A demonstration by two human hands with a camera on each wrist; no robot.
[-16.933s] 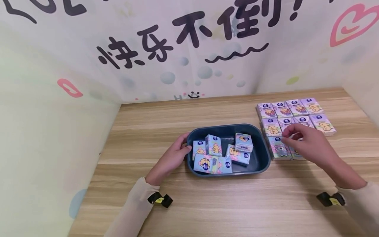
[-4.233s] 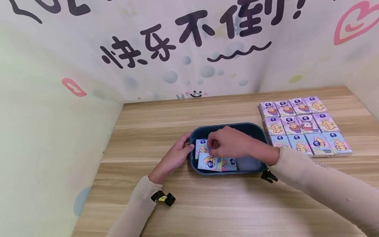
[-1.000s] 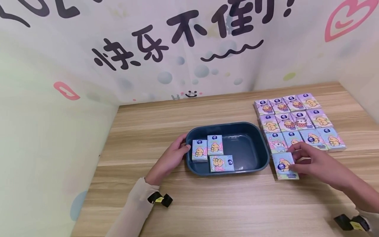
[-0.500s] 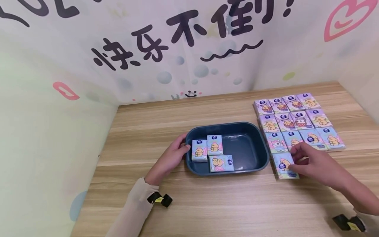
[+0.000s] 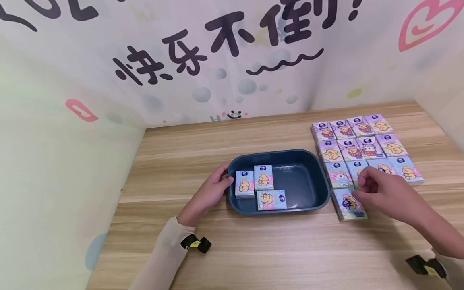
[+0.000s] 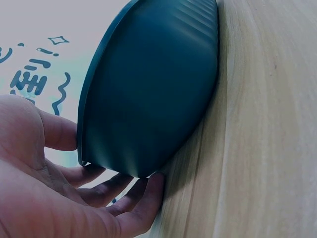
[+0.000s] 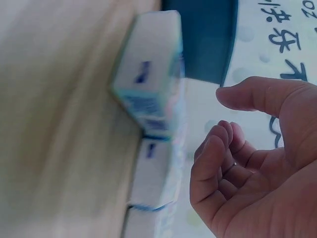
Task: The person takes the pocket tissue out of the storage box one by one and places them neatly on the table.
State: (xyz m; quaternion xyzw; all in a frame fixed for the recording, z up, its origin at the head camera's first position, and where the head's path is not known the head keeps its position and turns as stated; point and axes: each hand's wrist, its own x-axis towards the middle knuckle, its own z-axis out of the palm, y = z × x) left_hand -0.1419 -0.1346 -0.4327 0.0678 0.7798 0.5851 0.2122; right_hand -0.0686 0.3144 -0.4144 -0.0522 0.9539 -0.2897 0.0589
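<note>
My left hand grips the left end of a dark blue plastic tray. In the left wrist view, the thumb meets the tray's rim and the other fingers bend against its outer wall. Three blue tissue packs lie inside: one at the left, one beside it and one sideways in front. My right hand hovers at a single tissue pack on the table. In the right wrist view, thumb and fingers of the right hand are apart, holding nothing.
Right of the tray, rows of tissue packs lie edge to edge: purple packs behind, blue packs in front. The single pack adjoins their front left corner. A printed cloth hangs behind the wooden table.
My right hand has let go of the single front pack and lifted slightly. Compared with the oldest frame, the tray holds fewer packs and the rows have grown forward. The left hand stays put.
</note>
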